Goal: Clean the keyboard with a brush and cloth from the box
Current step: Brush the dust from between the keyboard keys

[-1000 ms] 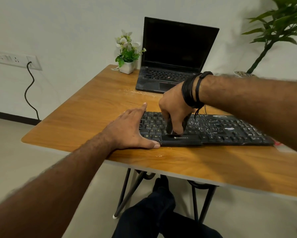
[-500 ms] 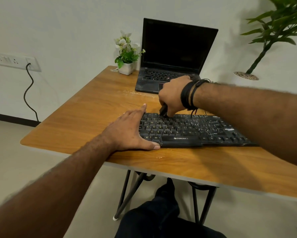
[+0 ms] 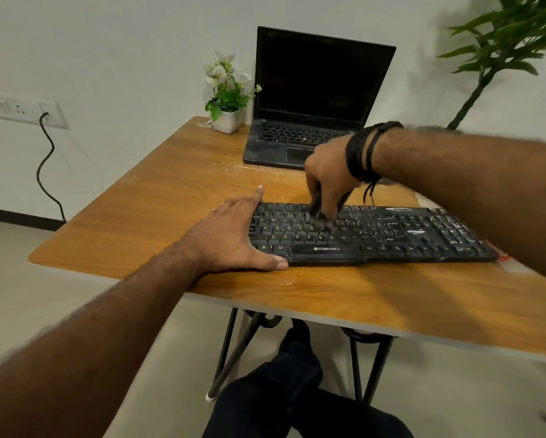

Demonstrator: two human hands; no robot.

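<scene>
Wooden desk [image 3: 145, 216] with an orange-brown grain top, pale edge and black metal legs, standing on a light floor [image 3: 19, 311]. On the desk: black keyboard [image 3: 391, 238] lying flat along the near side; open black laptop [image 3: 309, 99] at the far edge, screen dark; small white pot of white flowers [image 3: 226, 96] just left of the laptop. Left hand [image 3: 233, 238] resting flat on the desk, covering the keyboard's left end. Pale smears on the wood between laptop and keyboard.

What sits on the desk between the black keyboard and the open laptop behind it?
Mostly bare wooden table, in the head view. Only the right hand, gripping the brush, hangs over that stretch between keyboard and laptop.
</scene>
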